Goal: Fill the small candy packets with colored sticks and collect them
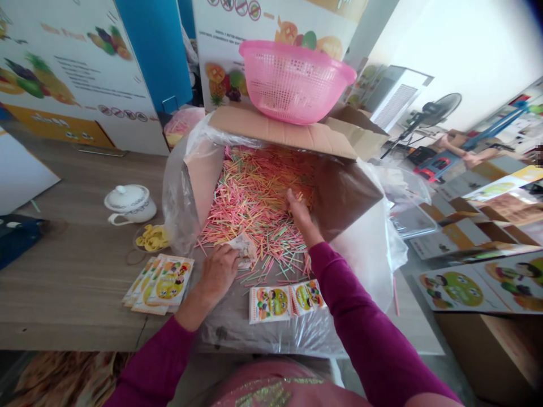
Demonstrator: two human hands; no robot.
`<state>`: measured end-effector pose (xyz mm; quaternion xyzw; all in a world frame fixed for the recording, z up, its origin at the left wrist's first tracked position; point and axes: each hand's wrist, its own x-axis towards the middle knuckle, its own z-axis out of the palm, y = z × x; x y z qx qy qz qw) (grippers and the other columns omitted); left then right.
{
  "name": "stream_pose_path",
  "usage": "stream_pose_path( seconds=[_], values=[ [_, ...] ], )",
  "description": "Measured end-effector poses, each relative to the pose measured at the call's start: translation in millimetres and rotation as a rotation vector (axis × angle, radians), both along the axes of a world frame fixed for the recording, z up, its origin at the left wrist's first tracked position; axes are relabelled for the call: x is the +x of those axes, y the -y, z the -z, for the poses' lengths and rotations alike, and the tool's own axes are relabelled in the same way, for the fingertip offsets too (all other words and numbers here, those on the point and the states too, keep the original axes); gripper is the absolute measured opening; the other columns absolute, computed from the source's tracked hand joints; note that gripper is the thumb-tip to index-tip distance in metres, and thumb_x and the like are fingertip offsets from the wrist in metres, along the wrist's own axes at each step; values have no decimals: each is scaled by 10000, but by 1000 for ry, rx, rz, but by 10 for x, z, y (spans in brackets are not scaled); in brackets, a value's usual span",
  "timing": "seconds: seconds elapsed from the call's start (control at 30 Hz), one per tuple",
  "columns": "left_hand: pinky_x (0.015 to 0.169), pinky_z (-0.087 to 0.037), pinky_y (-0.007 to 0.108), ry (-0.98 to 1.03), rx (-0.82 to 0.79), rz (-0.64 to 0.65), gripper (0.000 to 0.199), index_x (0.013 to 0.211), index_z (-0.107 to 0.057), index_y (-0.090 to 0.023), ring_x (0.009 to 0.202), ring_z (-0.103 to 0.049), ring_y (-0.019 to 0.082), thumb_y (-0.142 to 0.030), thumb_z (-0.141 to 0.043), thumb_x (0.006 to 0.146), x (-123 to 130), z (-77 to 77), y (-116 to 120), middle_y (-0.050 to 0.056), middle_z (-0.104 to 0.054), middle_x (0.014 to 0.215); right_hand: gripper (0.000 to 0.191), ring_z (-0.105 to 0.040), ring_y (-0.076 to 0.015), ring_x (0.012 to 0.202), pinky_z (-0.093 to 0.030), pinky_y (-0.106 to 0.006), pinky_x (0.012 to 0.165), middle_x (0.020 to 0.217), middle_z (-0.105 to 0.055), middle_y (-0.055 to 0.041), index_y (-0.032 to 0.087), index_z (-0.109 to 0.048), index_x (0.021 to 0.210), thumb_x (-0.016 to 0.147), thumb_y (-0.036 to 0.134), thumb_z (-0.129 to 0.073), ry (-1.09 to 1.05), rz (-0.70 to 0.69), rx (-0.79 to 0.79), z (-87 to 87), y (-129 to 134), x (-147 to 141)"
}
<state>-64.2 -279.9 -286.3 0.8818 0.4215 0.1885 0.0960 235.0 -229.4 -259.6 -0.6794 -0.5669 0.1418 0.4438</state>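
Thin pink, yellow and green sticks fill a cardboard box lying on its side, and spill out onto the plastic in front. My left hand is closed on the edge of a small printed packet at the front of the heap. Inside the box, my right hand reaches into the sticks at the right, thumb raised; its other fingers are hidden from me, and a few sticks show beside them. Between my forearms lie flat printed packets, and another overlapping pile of packets is left of my left hand.
A pink basket stands above the box's back flap. On the left are a lidded white cup and a small dish of yellow bands. Printed display boards stand behind. Flat cartons and a fan are at the right.
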Motion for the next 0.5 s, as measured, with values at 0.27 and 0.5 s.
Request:
stream_pose_path(
  seconds=[0.27,0.5],
  values=[
    [754,-495,321,301,9,18,204,697,-715,-213,770,-636,194,-254,-697,896,-115,38,-202,26,-691,745,614,-580,-273,1367,-457,-514,1172,1198,-719,-60,282,-673,1359,1026,677,-342,-93,-132,-44,-23,315,-72],
    [693,-467,289,564,60,17,223,669,-640,-203,678,-577,151,-302,-748,837,131,-182,-142,-4,-649,692,815,-555,-211,1413,-406,-409,1218,1428,-663,-126,180,-536,1511,1066,563,30,-308,-294,7,-319,589,-157]
  ],
)
